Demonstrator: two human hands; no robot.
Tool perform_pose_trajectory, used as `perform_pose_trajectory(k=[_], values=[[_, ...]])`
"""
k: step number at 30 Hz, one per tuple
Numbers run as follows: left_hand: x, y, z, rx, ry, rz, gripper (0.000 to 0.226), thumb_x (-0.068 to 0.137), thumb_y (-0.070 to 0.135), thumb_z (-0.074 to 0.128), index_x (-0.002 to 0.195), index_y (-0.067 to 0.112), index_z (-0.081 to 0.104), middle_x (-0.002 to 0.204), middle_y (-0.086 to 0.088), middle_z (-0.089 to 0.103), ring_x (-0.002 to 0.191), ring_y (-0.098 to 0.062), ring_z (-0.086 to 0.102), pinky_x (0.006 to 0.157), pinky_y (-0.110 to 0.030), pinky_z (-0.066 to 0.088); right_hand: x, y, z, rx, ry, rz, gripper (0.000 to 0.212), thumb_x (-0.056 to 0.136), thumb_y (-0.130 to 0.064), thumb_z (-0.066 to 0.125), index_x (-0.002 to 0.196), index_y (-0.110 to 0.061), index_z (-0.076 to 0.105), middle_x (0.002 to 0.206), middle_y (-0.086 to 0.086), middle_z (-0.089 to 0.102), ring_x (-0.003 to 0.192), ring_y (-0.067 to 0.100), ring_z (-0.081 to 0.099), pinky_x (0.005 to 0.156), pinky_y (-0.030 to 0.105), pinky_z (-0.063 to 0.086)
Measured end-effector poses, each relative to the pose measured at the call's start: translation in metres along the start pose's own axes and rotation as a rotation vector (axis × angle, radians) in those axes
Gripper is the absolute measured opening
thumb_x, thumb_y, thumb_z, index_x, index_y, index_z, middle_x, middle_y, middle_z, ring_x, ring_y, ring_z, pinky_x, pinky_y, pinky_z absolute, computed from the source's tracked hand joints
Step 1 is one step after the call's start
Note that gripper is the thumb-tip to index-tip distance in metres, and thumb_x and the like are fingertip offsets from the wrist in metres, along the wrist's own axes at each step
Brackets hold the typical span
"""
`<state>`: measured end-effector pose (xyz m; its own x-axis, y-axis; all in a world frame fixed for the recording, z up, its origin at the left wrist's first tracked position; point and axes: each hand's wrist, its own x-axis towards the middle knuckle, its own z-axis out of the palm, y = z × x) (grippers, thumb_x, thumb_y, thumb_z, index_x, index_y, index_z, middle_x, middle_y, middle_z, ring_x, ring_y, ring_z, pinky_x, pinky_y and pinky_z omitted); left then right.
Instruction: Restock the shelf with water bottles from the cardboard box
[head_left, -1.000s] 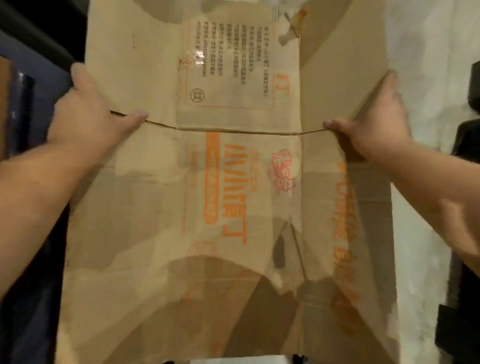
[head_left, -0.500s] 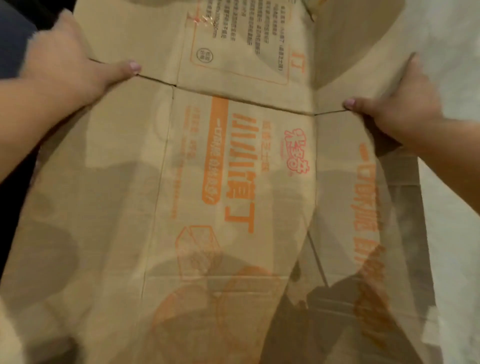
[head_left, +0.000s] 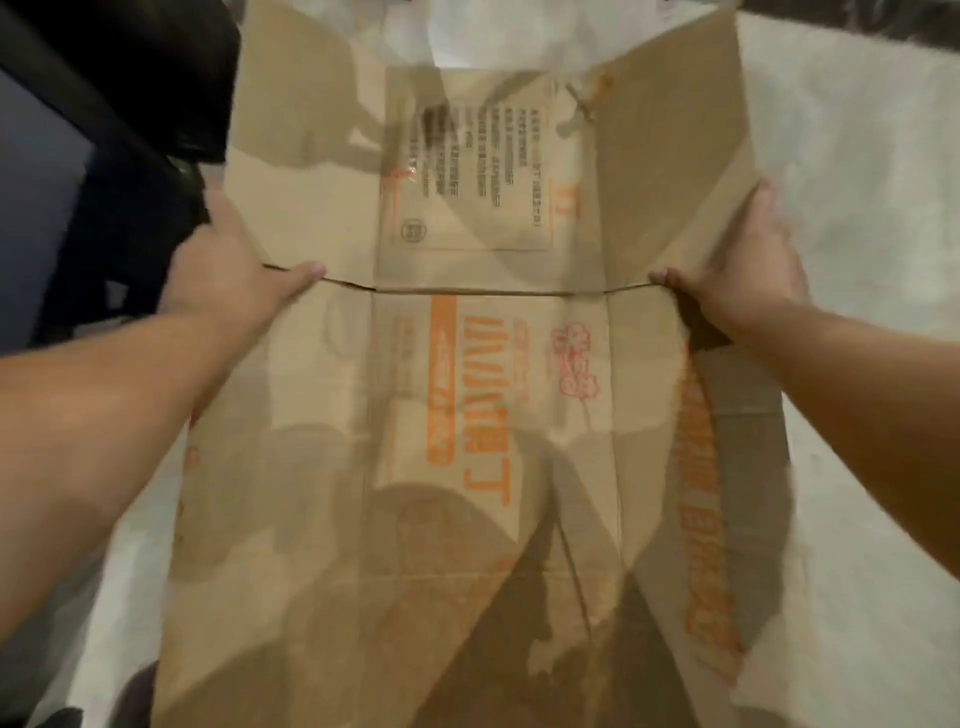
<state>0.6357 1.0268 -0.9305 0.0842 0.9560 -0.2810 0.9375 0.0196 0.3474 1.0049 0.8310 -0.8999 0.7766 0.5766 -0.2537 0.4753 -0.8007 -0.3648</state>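
— Where is the cardboard box (head_left: 483, 415) seen?

— It is found flattened and spread wide across the middle of the view, held out in front of the person above a pale floor (head_left: 857, 156). A horizontal fold line is seen running across it between the two hands. Below the fold, large orange lettering (head_left: 488, 405) and an orange bar are printed; above it, a framed block of small print (head_left: 467, 171) is shown, blurred past reading.

— How is it gripped?

— The left edge is clasped by the left hand (head_left: 223, 270), with the thumb (head_left: 301, 273) laid along the fold on the near face and the other fingers hidden behind the cardboard. The right edge is clasped the same way by the right hand (head_left: 748, 275), its thumb pressed at the fold's right end. Both hands are closed firmly on the cardboard.

— What is seen around it?

— A torn patch (head_left: 587, 104) is noted near the top of the upper panel. Dark furniture or equipment (head_left: 130, 156) is seen at the upper left, beside the left hand; its nature cannot be told. Bare forearms are seen reaching in from both lower sides. No bottles or shelf can be made out.
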Motion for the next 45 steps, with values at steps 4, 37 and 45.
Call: perform_pose_trajectory(k=[4, 37, 45], values=[[0.015, -0.027, 0.019, 0.053, 0.019, -0.005, 0.109, 0.074, 0.068, 0.074, 0.149, 0.013, 0.019, 0.131, -0.027, 0.054, 0.120, -0.050, 0.052, 0.093, -0.060, 0.049, 0.014, 0.013, 0.031, -0.041, 0.023, 0.001, 0.111, 0.063, -0.057, 0.089, 0.146, -0.026, 0.022, 0.136, 0.016, 0.052, 0.122, 0.044, 0.055, 0.096, 0.056, 0.048], [0.026, -0.023, 0.099, 0.294, 0.033, 0.126, 0.074, 0.103, 0.055, 0.021, 0.160, 0.014, -0.003, 0.169, -0.006, -0.007, 0.155, -0.023, -0.010, 0.125, -0.049, -0.002, 0.024, 0.050, 0.113, -0.391, -0.070, -0.184, 0.074, 0.100, -0.064, 0.014, 0.161, -0.027, -0.009, 0.169, 0.007, -0.011, 0.155, 0.027, -0.011, 0.125, 0.049, -0.003], [0.039, -0.004, 0.063, 0.604, -0.213, 0.176, 0.079, 0.101, 0.060, 0.013, 0.158, 0.013, -0.016, 0.166, -0.009, -0.023, 0.154, -0.029, -0.016, 0.124, -0.054, -0.003, 0.039, 0.026, 0.091, -0.551, -0.324, -0.060, 0.086, 0.097, -0.070, 0.021, 0.159, -0.024, -0.017, 0.167, 0.009, -0.019, 0.154, 0.029, -0.015, 0.124, 0.052, -0.005]])
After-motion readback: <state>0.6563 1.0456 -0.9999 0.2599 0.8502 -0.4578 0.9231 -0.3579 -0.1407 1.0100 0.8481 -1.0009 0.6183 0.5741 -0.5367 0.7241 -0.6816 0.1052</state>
